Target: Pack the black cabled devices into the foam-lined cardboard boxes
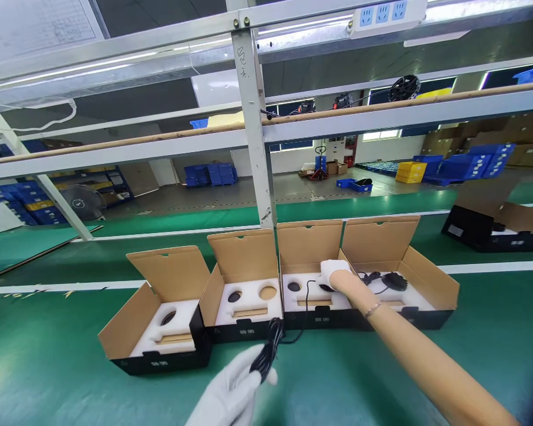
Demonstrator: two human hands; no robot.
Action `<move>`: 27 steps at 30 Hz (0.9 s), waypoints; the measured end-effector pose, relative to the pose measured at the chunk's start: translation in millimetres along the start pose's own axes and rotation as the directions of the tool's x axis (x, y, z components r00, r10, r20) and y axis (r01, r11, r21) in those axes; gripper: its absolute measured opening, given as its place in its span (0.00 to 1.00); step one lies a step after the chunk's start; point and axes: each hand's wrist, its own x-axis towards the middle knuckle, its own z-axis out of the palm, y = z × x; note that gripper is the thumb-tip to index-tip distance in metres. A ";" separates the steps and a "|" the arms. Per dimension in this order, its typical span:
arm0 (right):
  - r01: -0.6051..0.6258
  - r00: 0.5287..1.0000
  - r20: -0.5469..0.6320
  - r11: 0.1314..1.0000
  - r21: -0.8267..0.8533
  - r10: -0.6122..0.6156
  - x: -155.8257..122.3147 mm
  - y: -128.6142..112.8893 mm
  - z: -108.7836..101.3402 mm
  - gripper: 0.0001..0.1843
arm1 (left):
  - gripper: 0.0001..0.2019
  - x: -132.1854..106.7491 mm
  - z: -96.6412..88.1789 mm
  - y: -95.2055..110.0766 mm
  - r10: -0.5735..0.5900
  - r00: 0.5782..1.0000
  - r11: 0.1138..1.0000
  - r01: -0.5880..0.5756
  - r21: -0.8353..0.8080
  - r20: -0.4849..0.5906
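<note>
Several open black cartons with brown flaps and white foam inserts stand in a row on the green bench. My left hand (233,393), in a white glove, is closed on a bundle of black cable (269,349) in front of the second box (244,305). The cable runs up into the third box (313,299). My right hand (335,275), also gloved, reaches into that third box and presses a black round part (326,288) into the foam. The fourth box (397,284) holds a black round device with its cord. The first box (162,322) shows only foam.
A metal upright (255,136) stands right behind the boxes, with a shelf rail across and a power strip (384,15) overhead. Another open carton (497,228) sits at the far right. Blue and yellow crates line the floor beyond.
</note>
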 end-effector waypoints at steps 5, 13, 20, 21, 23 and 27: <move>0.484 0.867 -0.212 0.863 0.145 -0.451 -73.5 -12.6 -35.4 0.34 | 0.25 28.1 24.8 61.0 0.099 0.994 0.959 -0.109 0.263 0.050; 0.627 0.744 -0.470 0.740 0.245 -0.475 -119.9 -15.5 -49.3 0.15 | 0.15 81.4 42.3 109.5 0.423 0.893 0.691 -0.426 0.584 0.152; 0.492 0.867 -0.423 0.589 0.642 -0.263 -100.3 13.9 -39.1 0.18 | 0.21 138.6 61.3 99.8 0.528 0.833 0.459 -0.444 0.770 0.166; 0.484 0.869 -0.433 0.590 0.646 -0.239 -97.8 16.3 -36.5 0.17 | 0.22 142.1 67.0 96.8 0.483 0.847 0.463 -0.462 0.756 0.222; 0.477 0.864 -0.465 0.607 0.636 -0.192 -93.9 21.9 -31.3 0.16 | 0.21 145.4 75.8 93.3 0.393 0.863 0.466 -0.485 0.740 0.319; 0.610 0.727 -0.578 0.736 0.294 -0.372 -96.4 32.6 -28.9 0.29 | 0.13 149.6 79.4 98.7 0.254 0.868 0.422 -0.496 0.759 0.426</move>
